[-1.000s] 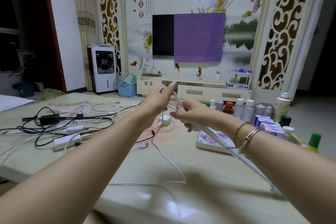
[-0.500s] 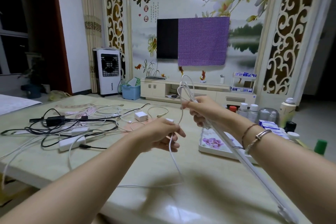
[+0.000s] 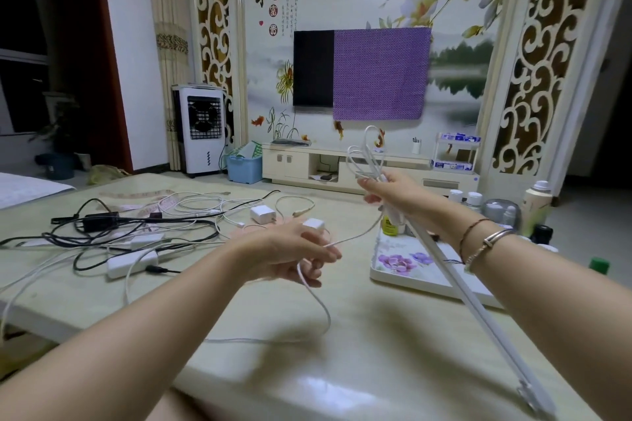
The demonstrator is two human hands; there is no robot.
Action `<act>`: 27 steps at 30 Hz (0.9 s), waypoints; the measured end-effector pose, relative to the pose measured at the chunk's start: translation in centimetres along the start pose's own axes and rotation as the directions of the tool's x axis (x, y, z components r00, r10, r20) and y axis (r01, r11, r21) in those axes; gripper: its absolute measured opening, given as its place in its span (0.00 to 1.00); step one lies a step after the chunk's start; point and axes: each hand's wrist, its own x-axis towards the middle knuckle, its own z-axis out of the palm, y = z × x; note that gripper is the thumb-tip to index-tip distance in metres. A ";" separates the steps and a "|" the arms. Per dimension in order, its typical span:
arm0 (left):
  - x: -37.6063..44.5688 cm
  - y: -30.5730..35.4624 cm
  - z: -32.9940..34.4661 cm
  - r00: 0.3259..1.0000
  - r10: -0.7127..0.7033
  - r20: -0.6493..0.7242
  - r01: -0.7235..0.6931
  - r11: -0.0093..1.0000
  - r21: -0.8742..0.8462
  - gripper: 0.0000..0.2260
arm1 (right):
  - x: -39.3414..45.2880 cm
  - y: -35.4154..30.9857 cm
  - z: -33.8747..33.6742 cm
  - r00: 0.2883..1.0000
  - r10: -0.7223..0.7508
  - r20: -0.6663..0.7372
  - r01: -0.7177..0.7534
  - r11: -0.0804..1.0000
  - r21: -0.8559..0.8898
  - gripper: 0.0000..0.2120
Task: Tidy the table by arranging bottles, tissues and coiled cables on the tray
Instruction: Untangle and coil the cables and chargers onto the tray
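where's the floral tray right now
In the head view the floral tray sits on the table's right side, under the right hand, with bottles clustered behind it.

The right hand [image 3: 396,195] grips a long white light bar [image 3: 468,294] and several loops of white cable [image 3: 364,155]. The cable runs down toward seven o'clock to the left hand [image 3: 290,253], pinched in its fingers [image 3: 330,251]. A floral tray [image 3: 410,267] lies on the tabletop [image 3: 376,369] below the right hand; tangled cables [image 3: 136,225] lie at nine o'clock.
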 end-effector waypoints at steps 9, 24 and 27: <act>-1.3 1.2 -3.6 0.951 0.053 -0.306 -0.169 0.915 -0.367 0.08 | -0.3 0.2 0.9 0.969 0.018 0.247 -0.035 0.997 0.066 0.17; 2.2 2.8 2.1 0.881 0.105 -0.462 -0.385 0.728 -0.568 0.15 | -0.7 0.9 2.6 0.921 0.053 0.385 -0.096 0.991 0.094 0.18; 2.4 2.3 2.0 0.894 0.125 -0.430 -0.365 0.758 -0.540 0.13 | -0.5 1.5 2.4 0.923 0.067 0.379 -0.106 0.991 0.084 0.21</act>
